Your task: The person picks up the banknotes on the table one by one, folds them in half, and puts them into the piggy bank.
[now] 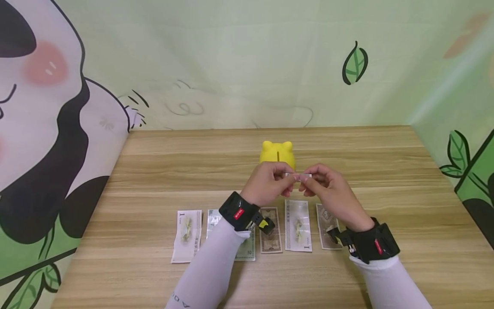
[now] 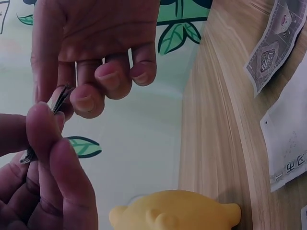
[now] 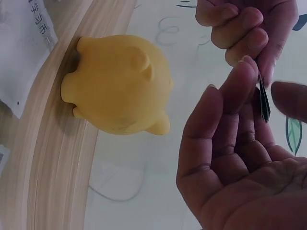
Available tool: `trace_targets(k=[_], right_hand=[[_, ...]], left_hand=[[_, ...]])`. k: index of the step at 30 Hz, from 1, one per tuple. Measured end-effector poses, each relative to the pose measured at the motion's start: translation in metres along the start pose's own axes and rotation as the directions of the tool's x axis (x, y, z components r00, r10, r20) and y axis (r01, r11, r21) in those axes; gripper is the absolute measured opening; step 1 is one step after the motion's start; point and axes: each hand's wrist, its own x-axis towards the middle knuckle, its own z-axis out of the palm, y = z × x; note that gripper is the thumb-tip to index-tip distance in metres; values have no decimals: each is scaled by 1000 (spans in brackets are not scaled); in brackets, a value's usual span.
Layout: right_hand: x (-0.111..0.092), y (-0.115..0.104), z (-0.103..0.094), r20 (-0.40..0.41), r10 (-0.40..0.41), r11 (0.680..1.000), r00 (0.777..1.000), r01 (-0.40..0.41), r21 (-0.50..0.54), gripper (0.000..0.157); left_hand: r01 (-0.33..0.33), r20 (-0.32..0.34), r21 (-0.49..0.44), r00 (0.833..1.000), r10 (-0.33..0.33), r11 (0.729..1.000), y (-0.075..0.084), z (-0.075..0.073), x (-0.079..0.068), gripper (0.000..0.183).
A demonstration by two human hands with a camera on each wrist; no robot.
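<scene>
In the head view my left hand point(image 1: 270, 182) and right hand point(image 1: 332, 189) meet above the table at the middle. Between their fingertips they pinch a small folded banknote point(image 3: 264, 103), seen almost edge-on in both wrist views. My left thumb and fingers grip one end of it. At its other end are the thumb and fingertips of my right hand, which shows palm up in the right wrist view. Just behind the hands stands a yellow piggy bank point(image 1: 277, 151), a dark slot in its top; the hands cover its lower front in the head view.
Several banknotes lie in a row nearer me: a white one point(image 1: 186, 236) at left, green paper point(image 1: 245, 252) partly under my left forearm, a brown one point(image 1: 271, 242), another white one point(image 1: 298, 225) and a brown one point(image 1: 327, 219) at right. A printed cloth point(image 1: 239, 64) hangs behind.
</scene>
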Motion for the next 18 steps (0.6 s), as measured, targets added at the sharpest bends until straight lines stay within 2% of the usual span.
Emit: trace_targets(k=[4,11,18], right_hand=[[0,0,2,-1,-18,1000,1000,18,16,22],[-2,-2,2,-49,-46,999,998,46,-3,19],[-2,-2,2,-61,-40,999,997,40,-5,17]], left_hand=[[-4,6,10,1000,4,1000,0,0,0,10],[20,37,7,999,-20,1000,0,0,0,12],[35,86,1,996,-35,999,-2,2,1,23]])
